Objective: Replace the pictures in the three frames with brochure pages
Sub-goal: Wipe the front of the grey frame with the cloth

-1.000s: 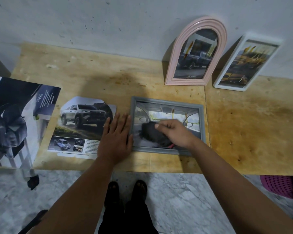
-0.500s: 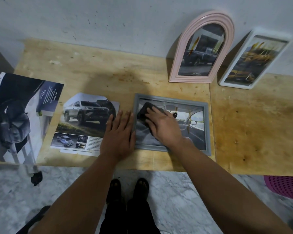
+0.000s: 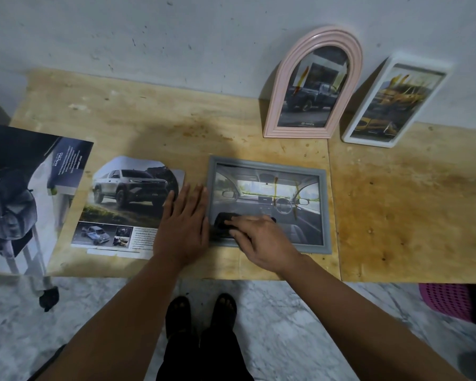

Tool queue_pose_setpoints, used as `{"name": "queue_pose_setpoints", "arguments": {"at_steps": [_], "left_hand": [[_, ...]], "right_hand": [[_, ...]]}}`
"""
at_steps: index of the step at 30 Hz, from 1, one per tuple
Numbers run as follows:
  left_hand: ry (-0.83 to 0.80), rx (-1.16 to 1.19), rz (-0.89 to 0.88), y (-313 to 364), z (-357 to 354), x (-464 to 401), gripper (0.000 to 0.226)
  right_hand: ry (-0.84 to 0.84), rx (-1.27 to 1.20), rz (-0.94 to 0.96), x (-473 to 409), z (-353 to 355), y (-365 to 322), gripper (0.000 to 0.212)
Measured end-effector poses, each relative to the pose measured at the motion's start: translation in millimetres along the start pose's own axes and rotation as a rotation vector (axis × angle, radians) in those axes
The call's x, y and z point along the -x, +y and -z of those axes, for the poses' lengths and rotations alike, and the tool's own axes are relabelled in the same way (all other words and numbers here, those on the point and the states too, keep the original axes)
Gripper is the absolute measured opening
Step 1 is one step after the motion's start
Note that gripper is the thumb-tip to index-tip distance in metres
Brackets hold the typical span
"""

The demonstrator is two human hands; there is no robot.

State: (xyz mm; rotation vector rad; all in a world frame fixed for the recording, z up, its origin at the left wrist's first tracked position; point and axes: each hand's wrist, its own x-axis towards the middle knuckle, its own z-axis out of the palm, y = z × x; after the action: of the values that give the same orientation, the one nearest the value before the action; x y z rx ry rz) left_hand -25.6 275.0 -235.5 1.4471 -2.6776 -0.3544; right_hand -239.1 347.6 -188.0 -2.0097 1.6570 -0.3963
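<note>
A grey frame (image 3: 324, 210) lies flat on the wooden table (image 3: 396, 215), showing a car-interior page. My right hand (image 3: 261, 243) presses a dark cloth (image 3: 223, 222) onto the glass at the frame's lower left corner. My left hand (image 3: 183, 226) lies flat, fingers apart, against the frame's left edge, partly on a cut brochure page (image 3: 127, 202) showing a pickup truck. A pink arched frame (image 3: 313, 86) and a white frame (image 3: 393, 103) lean upright against the wall, each holding a car picture.
An open brochure (image 3: 25, 193) hangs over the table's left front corner. A pink basket (image 3: 445, 301) stands on the marble floor at the right. My feet are below the table's front edge.
My right hand has slid the cloth from the upper left of the glass down to the lower left corner. My left hand has stayed beside the frame.
</note>
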Motion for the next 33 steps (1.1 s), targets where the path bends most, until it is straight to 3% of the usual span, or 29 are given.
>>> {"name": "queue_pose_setpoints", "arguments": {"at_steps": [4, 7, 11, 13, 16, 23, 33], "left_hand": [[0.003, -0.002, 0.002, 0, 0, 0, 0.067], [0.003, -0.001, 0.004, 1, 0, 0, 0.068], [0.008, -0.007, -0.001, 0, 0, 0, 0.068], [0.019, -0.004, -0.004, 1, -1, 0, 0.068], [0.027, 0.000, -0.005, 1, -2, 0, 0.068], [0.026, -0.006, 0.001, 1, -3, 1, 0.068], [-0.028, -0.035, 0.039, 7, -3, 1, 0.070]], "right_hand": [[-0.141, -0.301, -0.172, -3, 37, -6, 0.020], [-0.054, -0.327, -0.267, -8, 67, 9, 0.023], [0.240, -0.105, -0.333, -21, 92, 51, 0.026], [0.299, 0.077, -0.338, -29, 92, 74, 0.028], [0.214, 0.232, -0.288, -35, 76, 89, 0.031], [0.238, 0.188, -0.261, -14, 59, 81, 0.028], [0.097, 0.281, -0.161, 15, 55, 58, 0.025]]}}
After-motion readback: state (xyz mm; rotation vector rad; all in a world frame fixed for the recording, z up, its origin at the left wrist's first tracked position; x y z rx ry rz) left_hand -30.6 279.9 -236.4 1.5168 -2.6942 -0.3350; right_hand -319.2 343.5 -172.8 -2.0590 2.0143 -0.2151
